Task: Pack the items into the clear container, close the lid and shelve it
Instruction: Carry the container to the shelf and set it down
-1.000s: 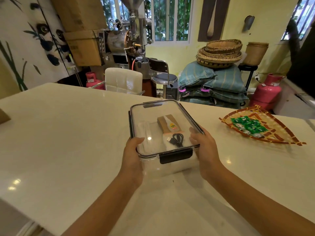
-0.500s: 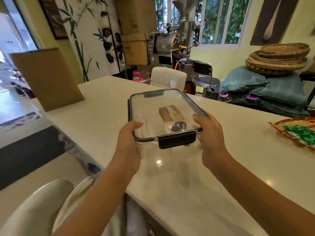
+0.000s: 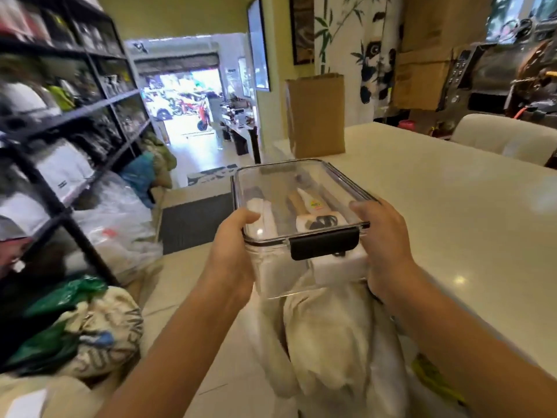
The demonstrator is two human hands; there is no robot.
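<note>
The left hand [image 3: 233, 251] and right hand [image 3: 384, 245] each curl around a side of the clear rectangular plastic container [image 3: 301, 224], held in the air beside the white bench [image 3: 452, 206]. Its black-latched transparent lid [image 3: 297, 194] is closed. Black metal shelving [image 3: 60, 116] stands left.

No text was legible. Yellow sticker [image 3: 315, 204] on brown packet [image 3: 297, 200] inside clear container [image 3: 301, 212] showed blurred print. Large letters on sack [image 3: 102, 342], near left, stayed unreadable. White bag [image 3: 64, 173] on left shelf carried tiny dark print.
</note>
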